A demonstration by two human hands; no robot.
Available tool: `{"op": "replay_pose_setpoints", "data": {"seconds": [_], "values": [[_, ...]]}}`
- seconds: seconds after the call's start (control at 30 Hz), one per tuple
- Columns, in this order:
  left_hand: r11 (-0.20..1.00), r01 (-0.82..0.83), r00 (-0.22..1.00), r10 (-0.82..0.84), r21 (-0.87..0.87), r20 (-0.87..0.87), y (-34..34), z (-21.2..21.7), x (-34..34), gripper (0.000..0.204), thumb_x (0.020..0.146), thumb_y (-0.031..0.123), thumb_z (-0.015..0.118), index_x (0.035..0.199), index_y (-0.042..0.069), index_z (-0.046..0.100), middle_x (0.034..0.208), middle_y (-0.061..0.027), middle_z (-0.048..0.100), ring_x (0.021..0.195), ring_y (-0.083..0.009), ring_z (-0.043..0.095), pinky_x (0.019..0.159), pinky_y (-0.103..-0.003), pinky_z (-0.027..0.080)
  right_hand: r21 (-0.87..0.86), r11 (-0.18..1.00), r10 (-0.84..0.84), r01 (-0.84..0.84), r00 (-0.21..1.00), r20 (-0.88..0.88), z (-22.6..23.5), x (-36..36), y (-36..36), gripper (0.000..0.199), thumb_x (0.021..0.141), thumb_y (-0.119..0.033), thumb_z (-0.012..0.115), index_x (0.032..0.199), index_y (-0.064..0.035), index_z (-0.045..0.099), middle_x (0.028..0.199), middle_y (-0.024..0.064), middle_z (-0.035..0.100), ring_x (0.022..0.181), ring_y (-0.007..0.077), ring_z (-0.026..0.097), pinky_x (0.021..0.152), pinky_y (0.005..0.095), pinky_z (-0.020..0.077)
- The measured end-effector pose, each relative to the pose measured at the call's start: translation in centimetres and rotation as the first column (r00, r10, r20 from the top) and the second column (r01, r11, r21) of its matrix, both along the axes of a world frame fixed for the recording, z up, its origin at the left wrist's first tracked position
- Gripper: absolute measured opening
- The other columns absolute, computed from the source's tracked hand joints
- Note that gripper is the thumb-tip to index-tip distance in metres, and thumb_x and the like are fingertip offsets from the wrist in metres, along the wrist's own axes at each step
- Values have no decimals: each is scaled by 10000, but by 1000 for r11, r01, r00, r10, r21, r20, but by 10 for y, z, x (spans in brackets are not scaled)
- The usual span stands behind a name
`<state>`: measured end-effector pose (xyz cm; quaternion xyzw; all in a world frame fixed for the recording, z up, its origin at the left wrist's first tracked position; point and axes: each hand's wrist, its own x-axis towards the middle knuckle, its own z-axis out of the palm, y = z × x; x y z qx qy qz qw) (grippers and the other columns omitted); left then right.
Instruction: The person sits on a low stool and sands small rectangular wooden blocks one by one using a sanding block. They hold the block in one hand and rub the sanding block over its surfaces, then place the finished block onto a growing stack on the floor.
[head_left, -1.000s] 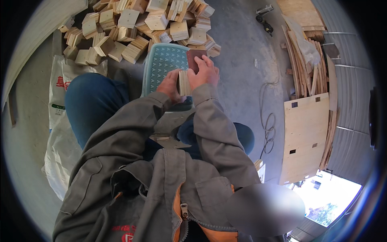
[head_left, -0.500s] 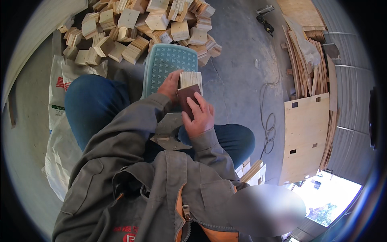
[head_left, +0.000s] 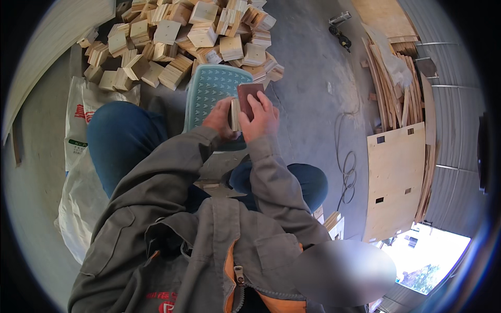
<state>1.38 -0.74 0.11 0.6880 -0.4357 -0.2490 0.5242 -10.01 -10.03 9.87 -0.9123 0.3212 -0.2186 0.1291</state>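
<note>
Plywood is what we have in hand: a small pale wood block [head_left: 235, 115], layered at its edge, sits upright in our left hand [head_left: 220, 119], whose fingers are clamped round its near side. Our right hand [head_left: 261, 119] presses a dark reddish-brown sanding pad [head_left: 249, 98] flat against the block's far face, its fingers [head_left: 265, 107] closed over the pad's back. Both hands meet above a pale green plastic stool [head_left: 211, 91] with a patterned top, which lies just beyond the fingers. We judge the step to be rubbing down one face or edge of the block; the next move, as we read it, calls for a firm hold by the left hand while the pad is drawn along the surface, then a turn of the block to bring an unworked side round. Farther out beyond the stool lies a heap of cut wood blocks [head_left: 177, 36] on the concrete floor [head_left: 313, 78]. To the left of the fingers a white sack [head_left: 78, 120] lies flat; well off to the right, plywood sheets [head_left: 396, 177] and thin strips lean together, with a loose cable [head_left: 347, 172] coiled on the floor between them and our knee.
</note>
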Motion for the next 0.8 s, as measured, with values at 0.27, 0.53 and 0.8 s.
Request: {"op": "replay_pose_setpoints", "data": {"seconds": [0.27,0.53,0.8], "values": [[1000,-14,1000,14,-26,7,-4,-7,-4,1085,685,359,987,1549,71,397,1479,-255,503,1407,-420,510,1183,-452,440,47,988,150,-149,988,-22,14,-80,64,611,768,-139,843,1364,-128,711,1522,158,570,1297,359,575,1101,490,454],[998,19,999,-16,52,-48,-4,13,-2,1018,727,327,971,1538,70,413,1452,-219,534,1366,-368,560,1154,-435,468,39,996,83,-84,996,16,7,-78,64,572,770,-194,838,1333,-180,733,1516,55,572,1257,346,569,1076,501,461],[993,77,991,-67,88,-114,0,10,1,996,640,241,980,1477,60,473,1387,-160,613,1308,-315,617,1108,-423,518,109,993,-60,35,969,238,17,-91,43,585,744,-172,852,1315,-177,722,1483,80,608,1244,378,585,1071,499,490]]}}
